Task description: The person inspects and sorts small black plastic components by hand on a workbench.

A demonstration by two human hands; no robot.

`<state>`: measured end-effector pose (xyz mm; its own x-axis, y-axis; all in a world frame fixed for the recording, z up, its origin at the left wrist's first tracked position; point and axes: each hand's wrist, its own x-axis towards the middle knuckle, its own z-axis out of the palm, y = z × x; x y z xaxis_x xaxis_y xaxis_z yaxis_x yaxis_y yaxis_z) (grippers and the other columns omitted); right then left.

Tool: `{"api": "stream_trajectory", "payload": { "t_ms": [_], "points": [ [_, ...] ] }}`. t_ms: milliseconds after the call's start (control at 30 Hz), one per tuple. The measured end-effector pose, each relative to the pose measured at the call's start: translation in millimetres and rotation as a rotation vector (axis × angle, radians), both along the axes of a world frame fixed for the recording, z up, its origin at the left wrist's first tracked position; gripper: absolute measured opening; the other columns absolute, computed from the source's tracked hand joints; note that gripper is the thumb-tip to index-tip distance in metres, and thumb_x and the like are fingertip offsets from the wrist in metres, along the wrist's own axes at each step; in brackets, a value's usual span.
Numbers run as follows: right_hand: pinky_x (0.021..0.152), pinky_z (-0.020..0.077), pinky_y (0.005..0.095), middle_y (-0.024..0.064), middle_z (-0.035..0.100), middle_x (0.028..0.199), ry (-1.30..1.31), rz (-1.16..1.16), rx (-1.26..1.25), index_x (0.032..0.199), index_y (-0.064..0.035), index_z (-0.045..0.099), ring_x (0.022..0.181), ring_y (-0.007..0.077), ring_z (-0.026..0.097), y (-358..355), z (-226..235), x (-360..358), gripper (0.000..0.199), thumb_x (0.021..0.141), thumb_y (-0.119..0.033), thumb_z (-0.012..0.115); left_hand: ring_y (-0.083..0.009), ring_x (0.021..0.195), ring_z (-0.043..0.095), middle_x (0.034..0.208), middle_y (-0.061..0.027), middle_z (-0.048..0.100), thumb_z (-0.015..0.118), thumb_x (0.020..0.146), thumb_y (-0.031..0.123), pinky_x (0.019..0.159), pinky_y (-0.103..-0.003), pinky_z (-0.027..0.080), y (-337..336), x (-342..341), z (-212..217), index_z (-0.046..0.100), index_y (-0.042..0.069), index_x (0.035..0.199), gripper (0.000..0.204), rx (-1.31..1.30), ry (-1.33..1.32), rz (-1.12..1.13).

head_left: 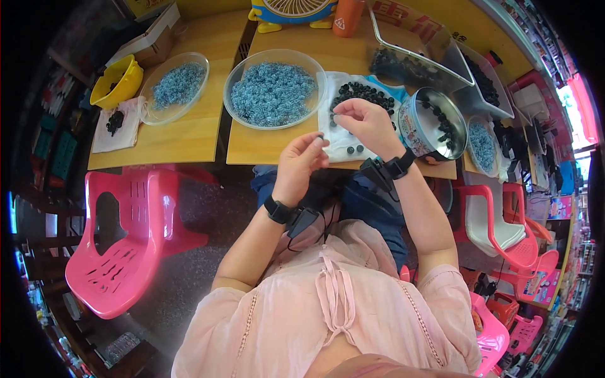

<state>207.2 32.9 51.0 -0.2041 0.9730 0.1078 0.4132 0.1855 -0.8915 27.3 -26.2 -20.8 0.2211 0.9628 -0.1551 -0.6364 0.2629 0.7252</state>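
— Black beads (362, 94) lie heaped on a white cloth (334, 135) at the front of the worktop (265, 142), a few strays (354, 150) near its lower edge.

— And the hands?

— Right hand (368, 123) rests over the cloth, thumb and forefinger pinched together on something too small to make out. Left hand (301, 160) sits just beside it at the worktop's edge, fingertips closed on a small dark piece (320, 137), likely one bead.

— What's around the cloth?

— Left of it and touching, a clear bowl (275, 91) of blue-grey beads. Right of it, a round tin (432, 126) tilted toward the person, black beads inside. Behind that, a clear tray (416, 57) holding more black ones.

— Farther out?

— A second clear bowl (175, 88) of blue-grey beads on the neighbouring worktop, then a yellow bowl (116, 80) and another cloth (116, 126) with a few dark beads. A pink chair (126, 246) stands below, to the person's left. Both wrists carry black bands.
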Motion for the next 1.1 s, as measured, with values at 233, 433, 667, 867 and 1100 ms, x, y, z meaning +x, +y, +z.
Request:
{"api": "stream_trajectory", "payload": {
  "t_ms": [233, 433, 667, 867, 1100],
  "points": [
    [0.074, 0.0509, 0.0227, 0.0032, 0.069, 0.089, 0.063, -0.016, -0.069, 0.100, 0.0009, 0.068, 0.080, 0.0078, 0.063, -20.2, -7.1, 9.3, 0.021, 0.085, -0.014, 0.071, -0.0198, 0.097, 0.066, 0.105, -0.0107, 0.065, 0.056, 0.099, 0.013, 0.088, -0.030, 0.055, 3.5, 3.5, 0.9, 0.057, -0.001, 0.115, 0.022, 0.019, 0.004, 0.080],
    [0.072, 0.0517, 0.0229, 0.0044, 0.070, 0.086, 0.203, 0.058, -0.077, 0.099, 0.0011, 0.070, 0.079, 0.0073, 0.064, -42.9, -5.0, 1.2, 0.019, 0.085, -0.012, 0.072, -0.0144, 0.088, 0.065, 0.099, -0.0068, 0.066, 0.057, 0.098, 0.014, 0.080, -0.028, 0.054, 0.1, -2.6, 9.3, 0.059, 0.000, 0.119, 0.026, 0.076, 0.073, -0.072],
    [0.070, 0.0513, 0.0203, 0.0028, 0.069, 0.089, 0.317, 0.155, -0.162, 0.102, 0.0011, 0.069, 0.078, 0.0065, 0.063, -56.7, 10.3, -0.8, 0.019, 0.088, -0.012, 0.070, -0.0115, 0.082, 0.063, 0.094, -0.0051, 0.067, 0.060, 0.096, 0.012, 0.072, -0.026, 0.052, -5.4, -11.3, 18.1, 0.061, 0.000, 0.117, 0.024, 0.143, 0.081, -0.182],
    [0.067, 0.0516, 0.0194, 0.0029, 0.069, 0.089, 0.429, 0.163, -0.270, 0.105, 0.0004, 0.068, 0.074, 0.0059, 0.062, -66.7, 11.4, 3.0, 0.019, 0.089, -0.009, 0.070, -0.0121, 0.080, 0.063, 0.094, -0.0062, 0.068, 0.062, 0.094, 0.009, 0.072, -0.027, 0.052, -11.7, -12.5, 28.6, 0.063, 0.000, 0.115, 0.023, 0.209, 0.141, -0.215],
    [0.065, 0.0512, 0.0223, 0.0057, 0.070, 0.088, 0.185, 0.207, 0.200, 0.099, -0.0027, 0.073, 0.075, 0.0126, 0.065, -74.0, 18.4, 3.2, 0.016, 0.083, -0.001, 0.072, -0.0113, 0.078, 0.063, 0.094, -0.0071, 0.069, 0.065, 0.091, 0.010, 0.068, -0.025, 0.053, -18.4, -21.4, 41.6, 0.066, 0.000, 0.110, 0.021, 0.203, 0.062, -0.257]
  ]
}}
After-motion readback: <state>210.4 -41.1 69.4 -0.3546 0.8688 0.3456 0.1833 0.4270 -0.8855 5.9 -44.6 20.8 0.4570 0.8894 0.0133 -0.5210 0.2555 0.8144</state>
